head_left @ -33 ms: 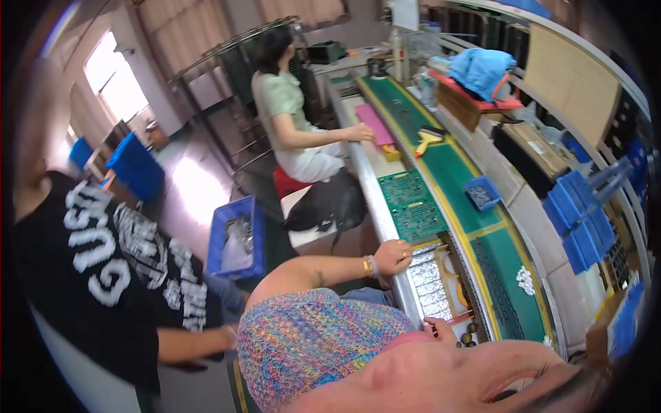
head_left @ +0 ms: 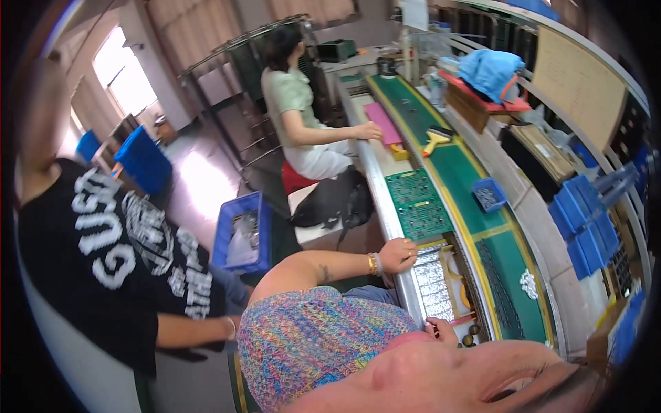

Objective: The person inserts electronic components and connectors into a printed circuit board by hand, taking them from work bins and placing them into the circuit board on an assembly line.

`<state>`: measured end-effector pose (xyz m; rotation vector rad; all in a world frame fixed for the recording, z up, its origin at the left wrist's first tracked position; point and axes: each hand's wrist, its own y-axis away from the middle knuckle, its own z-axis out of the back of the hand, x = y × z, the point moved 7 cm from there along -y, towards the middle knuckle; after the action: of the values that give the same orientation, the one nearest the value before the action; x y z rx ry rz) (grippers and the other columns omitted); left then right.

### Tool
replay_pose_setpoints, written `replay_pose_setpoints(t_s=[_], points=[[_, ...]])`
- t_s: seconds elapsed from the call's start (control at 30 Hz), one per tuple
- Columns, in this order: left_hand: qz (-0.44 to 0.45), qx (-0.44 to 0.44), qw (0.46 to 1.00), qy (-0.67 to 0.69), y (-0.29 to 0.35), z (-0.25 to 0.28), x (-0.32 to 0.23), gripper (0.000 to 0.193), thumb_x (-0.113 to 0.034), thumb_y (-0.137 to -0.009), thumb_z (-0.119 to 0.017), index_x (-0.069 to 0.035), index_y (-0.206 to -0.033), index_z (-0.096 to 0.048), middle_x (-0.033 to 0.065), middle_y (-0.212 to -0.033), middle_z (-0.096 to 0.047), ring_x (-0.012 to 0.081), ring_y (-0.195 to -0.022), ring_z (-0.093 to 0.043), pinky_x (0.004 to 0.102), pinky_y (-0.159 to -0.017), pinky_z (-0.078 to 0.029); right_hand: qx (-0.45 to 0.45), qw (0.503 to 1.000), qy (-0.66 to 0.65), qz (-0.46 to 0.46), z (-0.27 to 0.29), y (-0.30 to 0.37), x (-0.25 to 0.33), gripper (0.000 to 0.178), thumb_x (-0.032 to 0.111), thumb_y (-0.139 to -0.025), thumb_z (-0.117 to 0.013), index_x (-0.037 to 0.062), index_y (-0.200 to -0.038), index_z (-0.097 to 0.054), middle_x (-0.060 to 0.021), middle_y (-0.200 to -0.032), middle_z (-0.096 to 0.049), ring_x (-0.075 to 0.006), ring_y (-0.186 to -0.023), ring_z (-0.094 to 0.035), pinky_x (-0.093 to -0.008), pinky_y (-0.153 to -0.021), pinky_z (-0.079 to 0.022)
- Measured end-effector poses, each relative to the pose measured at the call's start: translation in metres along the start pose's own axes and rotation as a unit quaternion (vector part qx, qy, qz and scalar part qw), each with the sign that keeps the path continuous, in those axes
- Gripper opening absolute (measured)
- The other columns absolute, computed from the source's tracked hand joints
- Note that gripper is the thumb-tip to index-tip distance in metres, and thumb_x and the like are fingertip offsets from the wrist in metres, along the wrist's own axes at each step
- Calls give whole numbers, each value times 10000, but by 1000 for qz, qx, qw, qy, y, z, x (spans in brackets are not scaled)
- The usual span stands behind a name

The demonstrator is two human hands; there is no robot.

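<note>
My left hand [head_left: 398, 256], with a gold band at the wrist, rests on the metal edge rail [head_left: 390, 215] of the bench. Its fingers are curled; whatever may be inside them is hidden. Farther down the same rail is my right hand [head_left: 441, 330], only partly visible, its fingertips bent at the edge. Between and beyond the two hands lies a silvery, ribbed sheet [head_left: 432, 283] in a shallow recess. Green circuit boards [head_left: 418, 203] lie just past my left hand. Several small dark round parts [head_left: 471, 336] sit beside my right hand.
A green conveyor belt [head_left: 475, 175] runs along the bench, carrying a yellow-handled scraper [head_left: 435, 142], a blue parts bin [head_left: 488, 195] and small white pieces [head_left: 529, 284]. One co-worker [head_left: 296, 103] sits farther up; another in black [head_left: 124, 261] stands left by a blue crate [head_left: 241, 234].
The whole view has shifted slightly, so the scene sits a little farther right. Both my hands keep their places on the rail. The standing co-worker has moved slightly.
</note>
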<state>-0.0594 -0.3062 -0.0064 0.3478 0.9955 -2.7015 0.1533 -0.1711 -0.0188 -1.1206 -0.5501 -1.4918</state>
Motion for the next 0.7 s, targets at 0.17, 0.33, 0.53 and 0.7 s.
replay_pose_setpoints(t_s=[0.17,0.33,0.53,0.7], points=[[-11,2,1000,-11,-7,-6,-6,123,-112,-849,-538,-59,-743,-573,87,-770,-544,290,-736,-542,404,-661,-442,4,1000,4,9,15,-3,-9,129,78,-853,-635,40,-974,-665,-115,-837,-632,-243,-676,-610,-329,-593,-487],[-5,25,1000,-18,5,-13,-6,124,-134,-853,-531,-72,-753,-572,78,-774,-535,285,-736,-535,395,-670,-442,5,998,46,35,18,-2,-9,160,127,-873,-627,49,-1009,-660,-113,-835,-622,-268,-721,-606,-346,-606,-484],[-3,36,999,-11,3,-17,-5,131,-139,-859,-530,-76,-750,-569,73,-774,-532,282,-741,-535,390,-683,-443,-1,998,49,37,16,-1,-20,166,139,-876,-631,52,-1013,-664,-113,-826,-621,-266,-710,-603,-347,-598,-482],[-6,40,999,-15,4,-18,-6,132,-144,-858,-530,-78,-752,-571,71,-794,-543,280,-755,-539,391,-702,-445,-15,999,41,32,12,2,-32,174,142,-873,-636,45,-1015,-664,-116,-824,-624,-261,-703,-604,-346,-591,-485]])
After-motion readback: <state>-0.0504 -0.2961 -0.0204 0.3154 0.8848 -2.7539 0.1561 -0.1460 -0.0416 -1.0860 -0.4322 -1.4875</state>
